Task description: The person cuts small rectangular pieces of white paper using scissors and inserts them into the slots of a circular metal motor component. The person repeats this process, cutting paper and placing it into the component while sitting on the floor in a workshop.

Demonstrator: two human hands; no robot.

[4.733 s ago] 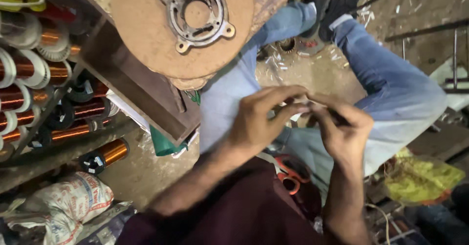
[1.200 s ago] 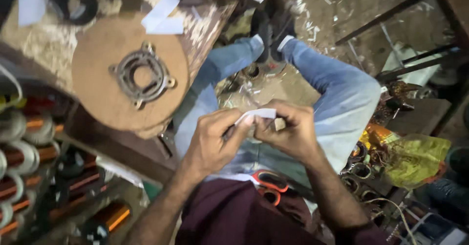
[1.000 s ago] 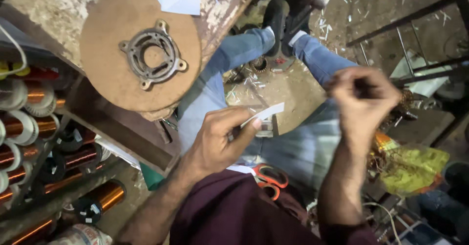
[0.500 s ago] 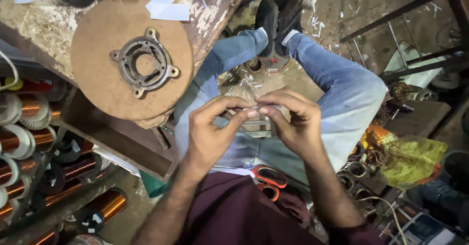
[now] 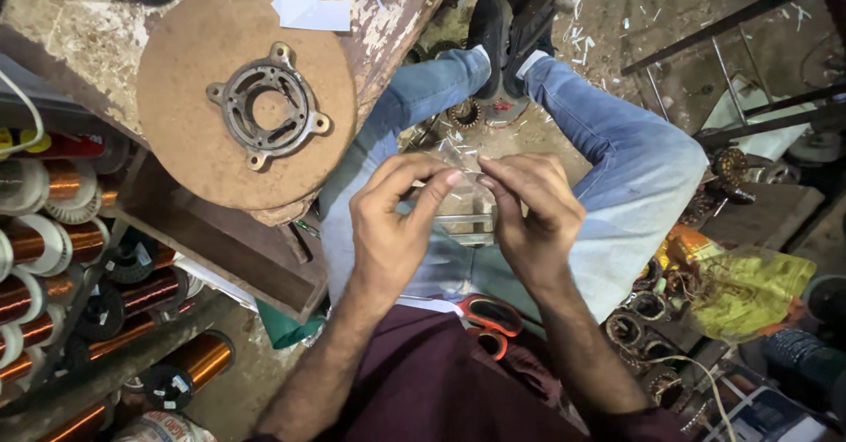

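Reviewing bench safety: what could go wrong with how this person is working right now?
1. Both hands, left hand and right hand, pinch a small clear sheet over the lap; dropped, it could vanish among the floor debris.
2. Orange-handled scissors lie loose on the lap, close to the forearms; they might slide off or jab.

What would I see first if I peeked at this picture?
Right in the middle, the left hand and the right hand pinch a small clear strip over a lap in blue jeans. Up to the left, a metal ring lies on a round brown board. Shiny copper wire spools fill the left edge, and orange-handled scissors rest on the lap.
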